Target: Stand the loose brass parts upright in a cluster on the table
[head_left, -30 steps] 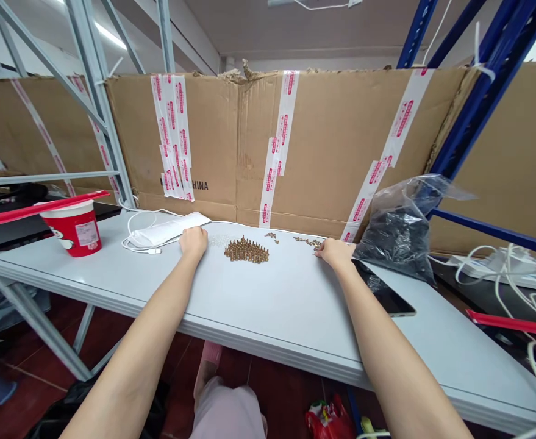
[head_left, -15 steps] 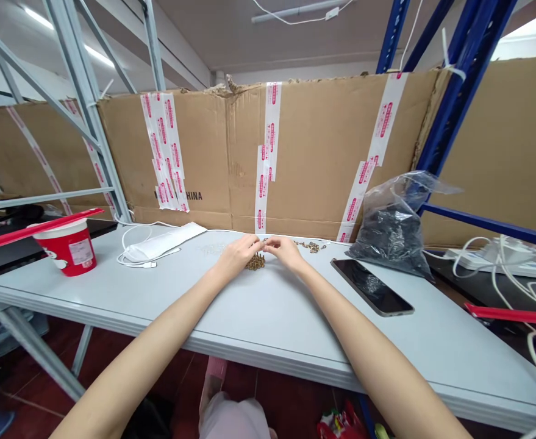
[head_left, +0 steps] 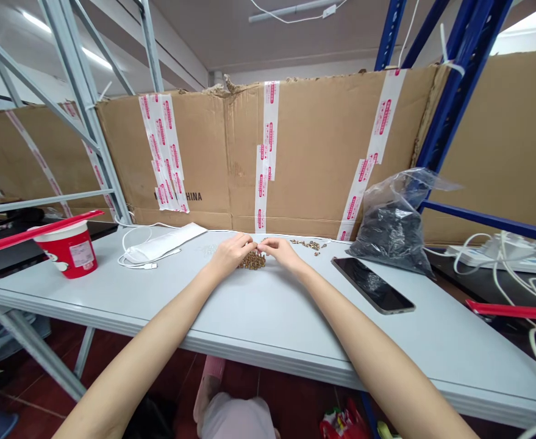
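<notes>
A cluster of small brass-coloured pieces (head_left: pixel 252 261) lies on the grey table, just below my fingertips. My left hand (head_left: pixel 232 250) bends over its left side with thumb and fingers pinched together. From the right, my right hand (head_left: pixel 282 250) meets it, also in a pinch, the fingertips of both nearly touching. Whatever sits between the fingertips is too small to make out. Behind my right hand are loose brass-coloured bits (head_left: pixel 311 245), scattered near the back edge. Small clear pieces (head_left: pixel 209 249) lie left of my left hand.
A black phone (head_left: pixel 372 285) lies at the right, before a clear bag of dark material (head_left: pixel 393 235). On the left are a red cup (head_left: pixel 69 250) and a white packet (head_left: pixel 167 241) with a cable. A cardboard wall (head_left: pixel 313 152) closes off the table's back (head_left: pixel 249 317).
My hands have drawn slightly left and more of the brass-coloured cluster shows beneath them. Both stay pinched close together. The view has shifted a little.
</notes>
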Action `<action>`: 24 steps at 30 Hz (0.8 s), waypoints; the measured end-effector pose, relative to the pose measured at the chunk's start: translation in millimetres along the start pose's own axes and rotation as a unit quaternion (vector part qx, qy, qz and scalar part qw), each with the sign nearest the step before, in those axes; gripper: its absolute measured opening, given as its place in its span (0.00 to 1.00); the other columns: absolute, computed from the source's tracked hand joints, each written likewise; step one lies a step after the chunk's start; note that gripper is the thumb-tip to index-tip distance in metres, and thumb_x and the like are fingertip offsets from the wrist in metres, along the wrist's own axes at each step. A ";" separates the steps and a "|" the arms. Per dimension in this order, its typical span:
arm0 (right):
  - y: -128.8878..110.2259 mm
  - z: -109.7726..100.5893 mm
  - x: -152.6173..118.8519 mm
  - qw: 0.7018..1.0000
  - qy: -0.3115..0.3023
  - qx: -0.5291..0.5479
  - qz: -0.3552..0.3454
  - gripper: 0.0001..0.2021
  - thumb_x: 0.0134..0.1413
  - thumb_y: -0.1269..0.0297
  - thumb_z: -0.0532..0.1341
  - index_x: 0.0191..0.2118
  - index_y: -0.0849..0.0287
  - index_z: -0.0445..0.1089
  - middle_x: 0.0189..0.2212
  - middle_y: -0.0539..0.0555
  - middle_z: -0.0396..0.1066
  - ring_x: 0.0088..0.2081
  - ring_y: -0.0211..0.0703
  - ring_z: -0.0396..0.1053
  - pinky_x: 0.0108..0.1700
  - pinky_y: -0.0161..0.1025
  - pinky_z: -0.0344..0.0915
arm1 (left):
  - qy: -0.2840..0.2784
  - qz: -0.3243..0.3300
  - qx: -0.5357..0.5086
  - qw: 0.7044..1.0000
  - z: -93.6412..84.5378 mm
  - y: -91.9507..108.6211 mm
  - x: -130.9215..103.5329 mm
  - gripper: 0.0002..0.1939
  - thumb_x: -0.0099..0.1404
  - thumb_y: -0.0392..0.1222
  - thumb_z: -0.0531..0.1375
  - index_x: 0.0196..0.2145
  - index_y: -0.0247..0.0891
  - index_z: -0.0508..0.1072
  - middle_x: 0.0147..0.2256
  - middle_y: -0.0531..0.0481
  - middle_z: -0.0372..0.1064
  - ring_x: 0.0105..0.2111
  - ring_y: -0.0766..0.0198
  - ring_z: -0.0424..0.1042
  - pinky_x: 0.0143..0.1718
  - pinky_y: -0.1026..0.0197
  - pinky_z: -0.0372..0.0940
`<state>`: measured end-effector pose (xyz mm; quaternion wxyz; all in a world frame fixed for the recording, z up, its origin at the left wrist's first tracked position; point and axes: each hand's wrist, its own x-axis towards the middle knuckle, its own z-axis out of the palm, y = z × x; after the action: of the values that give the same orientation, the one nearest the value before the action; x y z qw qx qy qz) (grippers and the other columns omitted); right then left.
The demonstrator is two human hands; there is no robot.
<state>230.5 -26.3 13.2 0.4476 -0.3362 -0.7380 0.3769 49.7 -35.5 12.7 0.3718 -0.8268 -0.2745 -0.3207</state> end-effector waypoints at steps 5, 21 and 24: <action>-6.8 1.0 -0.9 0.999 -0.003 0.035 0.007 0.16 0.41 0.52 0.61 0.24 0.62 0.71 0.25 0.52 0.71 0.29 0.38 0.63 0.34 0.36 0.58 | 0.008 -0.044 0.004 0.999 -5.0 -0.1 4.8 0.11 0.67 0.36 0.47 0.36 0.39 0.69 0.29 0.49 0.64 0.30 0.66 0.61 0.30 0.64 0.56; -15.3 4.8 -3.0 0.998 0.032 0.047 0.036 0.15 0.39 0.54 0.62 0.30 0.61 0.74 0.30 0.55 0.73 0.33 0.41 0.66 0.37 0.38 0.59 | -0.008 -0.008 -0.002 1.000 -7.2 1.3 5.5 0.11 0.68 0.38 0.45 0.38 0.36 0.67 0.31 0.49 0.65 0.32 0.66 0.62 0.33 0.64 0.57; -17.8 3.2 -4.9 0.996 0.039 0.062 0.050 0.15 0.37 0.54 0.64 0.30 0.61 0.74 0.31 0.55 0.74 0.35 0.43 0.66 0.41 0.40 0.59 | 0.005 -0.021 0.003 1.000 -4.9 1.1 5.4 0.11 0.68 0.38 0.46 0.36 0.36 0.67 0.30 0.49 0.65 0.31 0.66 0.62 0.31 0.64 0.57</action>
<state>226.6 -39.9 25.5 0.4768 -0.3589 -0.6770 0.4307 52.3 -38.8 18.7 0.3686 -0.8182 -0.2905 -0.3321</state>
